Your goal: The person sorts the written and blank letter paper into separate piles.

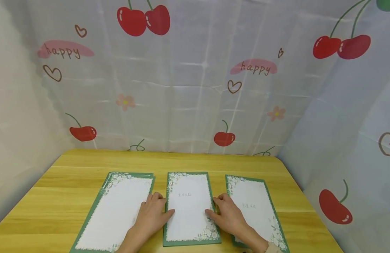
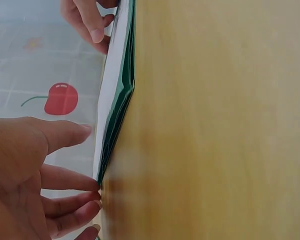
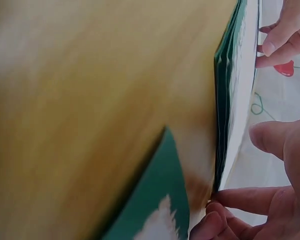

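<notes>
Between the hands lies a stack of green-bordered letter paper [image 1: 190, 219] with white flowers in its corners and a short line of handwriting. Several layers show along its edge in the left wrist view, where the stack [image 2: 112, 85] bends slightly. My left hand [image 1: 150, 213] touches its left edge with the fingertips, thumb held over the paper. Opposite, the fingertips of my right hand [image 1: 228, 215] are at the right edge, its thumb likewise over the sheet. In the right wrist view the thumb stands apart from the stack [image 3: 235, 95].
To the left lie overlapping green-bordered sheets [image 1: 112, 211], their white area without visible writing. Another written green-bordered sheet [image 1: 255, 193] lies at the right, partly under the right forearm. The yellow wooden table [image 1: 195, 161] ends at a cherry-printed curtain [image 1: 188, 116].
</notes>
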Motion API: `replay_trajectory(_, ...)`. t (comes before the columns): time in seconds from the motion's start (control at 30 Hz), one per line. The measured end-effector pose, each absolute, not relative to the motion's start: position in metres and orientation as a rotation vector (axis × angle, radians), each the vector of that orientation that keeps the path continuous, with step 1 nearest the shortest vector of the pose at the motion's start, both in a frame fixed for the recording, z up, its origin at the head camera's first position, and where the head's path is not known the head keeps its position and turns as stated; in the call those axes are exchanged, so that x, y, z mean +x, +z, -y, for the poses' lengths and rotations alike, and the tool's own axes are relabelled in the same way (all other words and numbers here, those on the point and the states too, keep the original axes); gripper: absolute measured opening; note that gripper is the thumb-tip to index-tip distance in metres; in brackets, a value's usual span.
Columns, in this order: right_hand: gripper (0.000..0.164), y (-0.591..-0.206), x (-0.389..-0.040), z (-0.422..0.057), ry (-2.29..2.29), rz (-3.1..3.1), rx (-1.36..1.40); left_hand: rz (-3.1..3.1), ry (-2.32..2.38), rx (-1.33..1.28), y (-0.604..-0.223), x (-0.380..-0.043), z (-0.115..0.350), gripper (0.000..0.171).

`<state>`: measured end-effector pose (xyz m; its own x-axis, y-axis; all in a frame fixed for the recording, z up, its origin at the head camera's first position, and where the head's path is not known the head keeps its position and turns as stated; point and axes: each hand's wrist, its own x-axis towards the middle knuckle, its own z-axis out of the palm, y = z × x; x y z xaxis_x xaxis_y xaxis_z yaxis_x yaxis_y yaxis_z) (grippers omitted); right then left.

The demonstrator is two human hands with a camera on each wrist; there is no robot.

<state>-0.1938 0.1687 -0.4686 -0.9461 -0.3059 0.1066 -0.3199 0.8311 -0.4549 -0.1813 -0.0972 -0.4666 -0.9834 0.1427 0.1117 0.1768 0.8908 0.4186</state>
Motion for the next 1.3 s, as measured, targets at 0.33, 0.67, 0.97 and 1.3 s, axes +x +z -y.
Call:
replay_trajectory(0.33, 0.066, -0.469, -0.19, -0.167, 0.687, 2.969, 0.558, 2.968, -0.675, -0.256, -0.467, -0.178, 0.095, 0.045)
replay_trajectory(0.67, 0.067, -0.466, -0.188, -0.166, 0.678, 2.949, 0.587, 2.985, -0.767, -0.234, -0.464, -0.177, 0.094, 0.051)
replay_trajectory(0.97, 0.064, -0.463, -0.189, -0.167, 0.849, 2.975, 0.536, 2.924, -0.897, -0.226, -0.462, -0.178, 0.096, 0.053)
replay_trajectory(1.3, 0.049, -0.464, -0.191, -0.169, 1.372, 2.812, 0.509, 2.788, -1.174, -0.258, -0.458, -0.177, 0.104, 0.036)
